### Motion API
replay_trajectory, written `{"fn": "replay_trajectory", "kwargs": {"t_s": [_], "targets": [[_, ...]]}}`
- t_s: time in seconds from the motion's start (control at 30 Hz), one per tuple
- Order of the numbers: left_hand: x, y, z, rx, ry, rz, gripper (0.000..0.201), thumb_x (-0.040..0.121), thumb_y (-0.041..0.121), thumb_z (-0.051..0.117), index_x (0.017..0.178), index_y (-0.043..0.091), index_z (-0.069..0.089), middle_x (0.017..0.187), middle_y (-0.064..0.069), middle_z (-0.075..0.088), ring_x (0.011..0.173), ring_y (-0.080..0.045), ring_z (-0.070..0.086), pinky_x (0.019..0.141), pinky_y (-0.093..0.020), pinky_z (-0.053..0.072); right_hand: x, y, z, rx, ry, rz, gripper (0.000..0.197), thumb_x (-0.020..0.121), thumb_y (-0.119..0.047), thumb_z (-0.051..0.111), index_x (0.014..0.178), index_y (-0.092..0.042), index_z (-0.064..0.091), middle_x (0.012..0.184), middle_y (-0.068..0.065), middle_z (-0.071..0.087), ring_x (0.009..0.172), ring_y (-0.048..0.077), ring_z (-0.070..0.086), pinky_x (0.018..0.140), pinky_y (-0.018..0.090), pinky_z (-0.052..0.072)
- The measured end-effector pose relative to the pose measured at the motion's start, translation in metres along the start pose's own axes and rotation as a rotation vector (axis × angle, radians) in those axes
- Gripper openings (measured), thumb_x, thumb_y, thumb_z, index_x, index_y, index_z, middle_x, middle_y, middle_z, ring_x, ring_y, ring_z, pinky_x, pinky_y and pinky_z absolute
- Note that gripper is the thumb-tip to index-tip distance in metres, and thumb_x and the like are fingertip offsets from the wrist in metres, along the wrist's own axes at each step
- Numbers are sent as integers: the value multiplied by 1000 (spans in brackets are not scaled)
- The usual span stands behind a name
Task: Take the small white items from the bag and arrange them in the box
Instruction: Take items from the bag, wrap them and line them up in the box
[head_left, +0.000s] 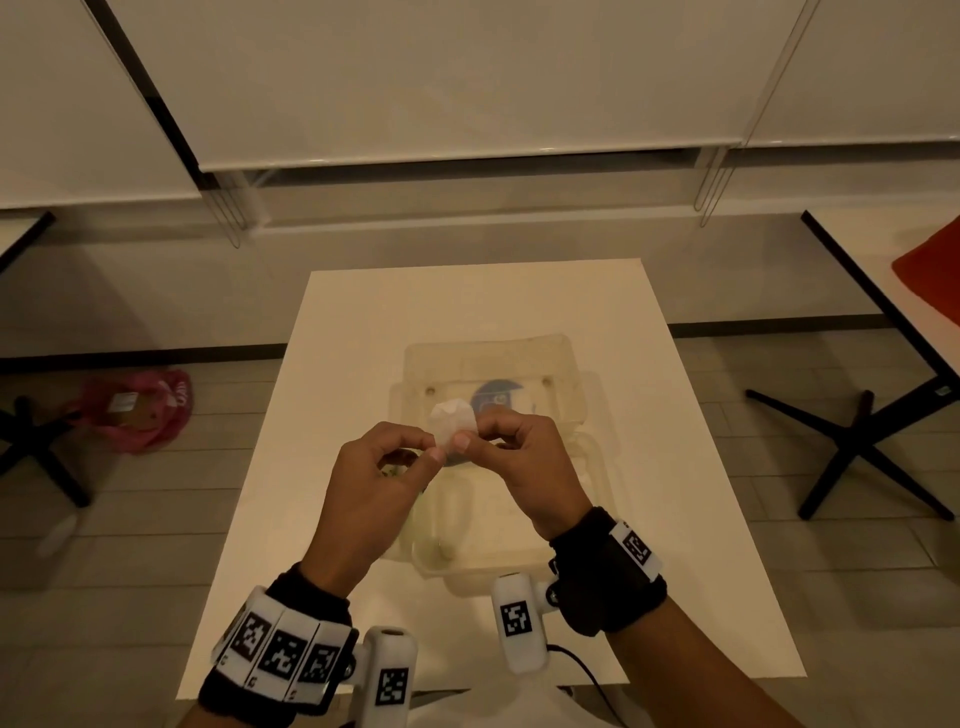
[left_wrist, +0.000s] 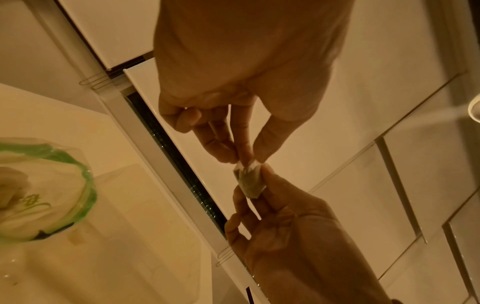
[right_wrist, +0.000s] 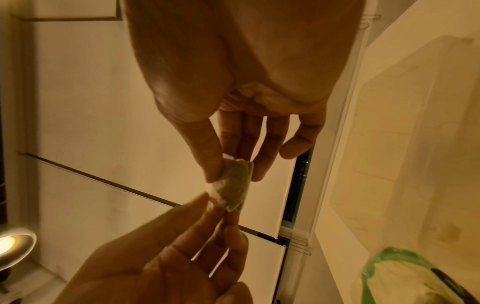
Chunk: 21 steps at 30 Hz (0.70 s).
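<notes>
Both hands hold one small white pouch (head_left: 453, 422) in the air above the clear plastic box (head_left: 566, 364) on the white table (head_left: 353, 332). My left hand (head_left: 434, 447) pinches its near-left corner with thumb and forefinger. My right hand (head_left: 472, 434) pinches its right edge. The left wrist view shows the pouch (left_wrist: 249, 181) between my left hand (left_wrist: 246, 160) and my right hand (left_wrist: 253, 181). Seen from the right wrist, the pouch (right_wrist: 233, 185) shows dark contents. The green-rimmed clear bag (left_wrist: 52, 185) (right_wrist: 405, 275) lies on the table below, mostly hidden in the head view.
The box's lid lies open with a blue label (head_left: 493, 402). A pink bag (head_left: 135, 410) sits on the floor at left, near a black table base (head_left: 31, 441). Another table with a red object (head_left: 930, 270) stands at right. A cable (head_left: 582, 670) trails off the near edge.
</notes>
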<state>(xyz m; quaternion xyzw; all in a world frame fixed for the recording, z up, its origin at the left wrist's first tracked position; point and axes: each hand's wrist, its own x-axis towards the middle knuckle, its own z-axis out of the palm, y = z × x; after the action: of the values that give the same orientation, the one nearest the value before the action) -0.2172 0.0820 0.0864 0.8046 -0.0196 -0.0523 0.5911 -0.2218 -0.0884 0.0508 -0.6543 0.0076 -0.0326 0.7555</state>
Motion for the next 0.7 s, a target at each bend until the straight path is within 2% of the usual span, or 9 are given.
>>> {"fn": "replay_trajectory", "kwargs": {"t_s": [0.07,0.13,0.2,0.27,0.37,0.43,0.5,0.57,0.7], "targets": [[0,1,1,-40,23,-4,5,85,19,76,86,15,74,86,3,72,71,-10,65,66,-27,54,0,-1,0,0,-10,16,9,85,-9,74,86,0,76,89,12,74,86,22,71,77,27,52],[1,1,3,-42,38,6,4,86,17,76,85,15,73,84,2,72,69,-11,65,65,-27,54,0,-4,0,-15,-3,10,7,83,-10,77,84,-3,76,87,11,74,85,23,71,74,28,52],[2,1,3,-28,34,8,4,87,14,75,85,15,72,83,3,71,70,-10,65,65,-28,54,0,-8,-1,6,13,18,5,83,-6,76,79,-9,75,79,0,74,79,13,68,72,24,50],[4,0,3,-20,27,-10,5,88,13,74,85,15,72,81,5,71,71,-9,64,66,-30,55,1,-9,-1,19,29,23,13,84,-3,74,76,-14,74,75,-7,72,77,6,66,74,24,49],[5,-1,4,-60,57,-28,8,89,14,73,83,19,71,77,3,71,72,-15,65,68,-34,54,2,-10,0,-5,84,24,6,81,-6,78,77,-8,75,78,1,73,82,10,67,77,34,52],[4,0,4,-87,90,-25,10,89,16,73,81,21,69,79,0,71,76,-21,66,70,-37,54,1,-10,0,-99,165,2,10,78,-11,82,77,-4,75,82,5,73,86,7,67,78,33,50],[1,4,5,-109,49,-14,6,91,18,71,85,20,70,82,-2,72,80,-22,68,74,-38,55,0,-10,3,-254,225,-93,10,77,-15,83,77,-10,75,83,-2,72,88,6,66,76,25,47],[-2,10,8,-150,-17,-11,5,92,21,69,94,17,72,90,-1,75,85,-17,72,77,-33,56,-2,-11,10,-379,217,-251,6,78,-15,81,81,-13,76,86,-6,71,85,9,64,74,19,46],[-3,15,11,-217,39,-27,18,89,24,69,101,10,68,88,1,77,80,-7,72,69,-20,55,-10,0,19,-715,151,-515,17,83,-15,72,99,-16,75,102,-7,70,94,10,63,82,32,48]]}}
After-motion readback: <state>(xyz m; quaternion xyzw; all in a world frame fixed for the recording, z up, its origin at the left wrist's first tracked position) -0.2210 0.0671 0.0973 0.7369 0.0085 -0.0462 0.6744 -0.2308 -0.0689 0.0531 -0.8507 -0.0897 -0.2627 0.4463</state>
